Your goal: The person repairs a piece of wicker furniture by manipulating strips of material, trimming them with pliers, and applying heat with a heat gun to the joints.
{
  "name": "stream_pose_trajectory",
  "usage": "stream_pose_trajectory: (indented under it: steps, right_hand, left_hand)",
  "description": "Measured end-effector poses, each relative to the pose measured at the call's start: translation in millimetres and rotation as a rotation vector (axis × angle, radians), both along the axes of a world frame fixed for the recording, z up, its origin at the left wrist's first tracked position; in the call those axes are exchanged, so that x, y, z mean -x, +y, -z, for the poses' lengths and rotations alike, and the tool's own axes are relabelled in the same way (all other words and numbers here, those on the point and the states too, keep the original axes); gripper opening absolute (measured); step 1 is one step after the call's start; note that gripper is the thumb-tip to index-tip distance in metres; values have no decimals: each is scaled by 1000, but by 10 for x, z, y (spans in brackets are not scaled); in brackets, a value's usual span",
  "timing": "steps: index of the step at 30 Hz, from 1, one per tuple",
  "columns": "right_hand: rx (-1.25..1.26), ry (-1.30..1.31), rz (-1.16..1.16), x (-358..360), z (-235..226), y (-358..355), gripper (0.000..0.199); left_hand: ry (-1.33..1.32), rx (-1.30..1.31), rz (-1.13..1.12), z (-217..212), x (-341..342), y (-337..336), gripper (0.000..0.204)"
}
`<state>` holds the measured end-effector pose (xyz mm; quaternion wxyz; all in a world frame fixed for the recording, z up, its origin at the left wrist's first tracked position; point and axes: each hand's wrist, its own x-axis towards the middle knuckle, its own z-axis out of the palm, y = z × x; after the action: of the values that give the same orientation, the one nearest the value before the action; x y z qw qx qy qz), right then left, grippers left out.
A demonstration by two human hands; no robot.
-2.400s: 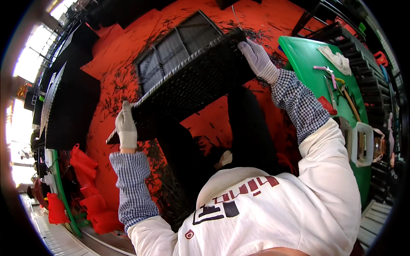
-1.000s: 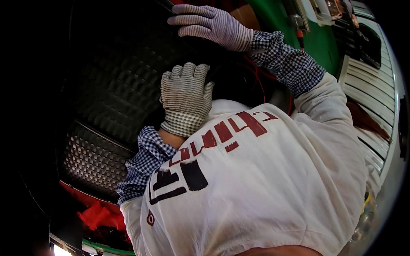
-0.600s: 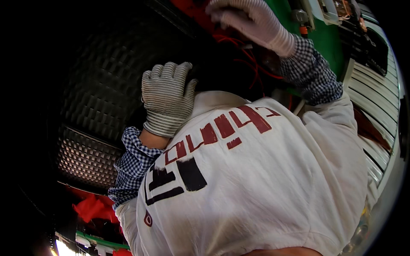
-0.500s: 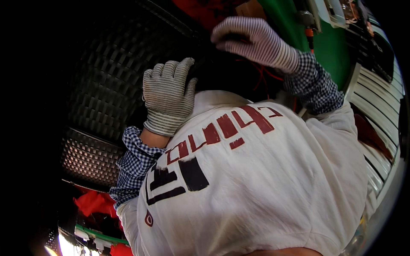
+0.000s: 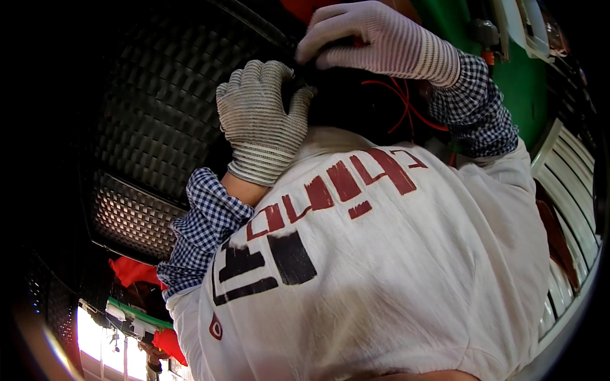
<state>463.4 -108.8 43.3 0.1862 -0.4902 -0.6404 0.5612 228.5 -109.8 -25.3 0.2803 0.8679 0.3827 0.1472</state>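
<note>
Head view: both gloved hands, left hand [image 5: 259,117] and right hand [image 5: 375,39], apparently curl fingers around the black mesh crate [image 5: 146,127].

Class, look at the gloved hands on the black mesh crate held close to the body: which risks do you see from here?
1. The crate fills the view ahead, so the person may not see where they step.
2. The left hand and right hand sit close together at one edge; the crate could tip or slip.
3. Loose red strands near the right hand might snag fingers.
</note>
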Motion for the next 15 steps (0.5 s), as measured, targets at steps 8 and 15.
stream_pose_trajectory:
  steps: [8,15]
  right_hand:
    - [-87,189,-143,-3,235,134,12]
    - [551,445,280,44,210,-40,17]
  left_hand:
    - [-76,16,-30,83,46,1,34]
    - [-129,1,-21,68,37,33,39]
